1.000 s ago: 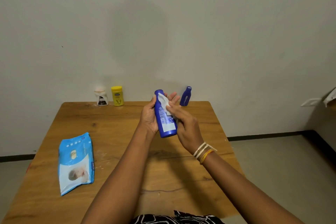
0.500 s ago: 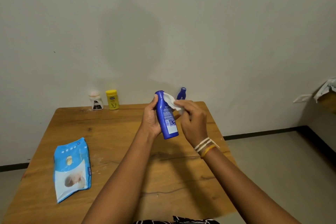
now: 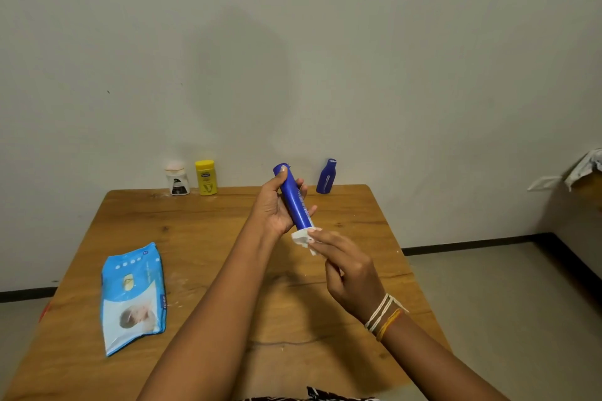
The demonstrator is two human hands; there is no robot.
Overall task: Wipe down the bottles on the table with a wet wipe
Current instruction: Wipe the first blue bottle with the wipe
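Note:
My left hand (image 3: 275, 205) grips a tall blue bottle (image 3: 294, 197) above the middle of the wooden table (image 3: 202, 238), its cap end tilted up and away. My right hand (image 3: 348, 267) pinches a crumpled white wet wipe (image 3: 302, 239) against the bottle's lower end. At the table's far edge stand a small blue bottle (image 3: 326, 176) on the right, and a yellow bottle (image 3: 206, 177) beside a white jar (image 3: 177, 178) on the left.
A blue pack of wet wipes (image 3: 133, 296) lies flat on the table's left side. The wall runs right behind the table. Grey floor lies to the right, with furniture (image 3: 586, 179) at the frame's right edge.
My right hand has slid the wipe from the bottle's top down to its bottom end. The bottle has turned, so its label faces more to the side.

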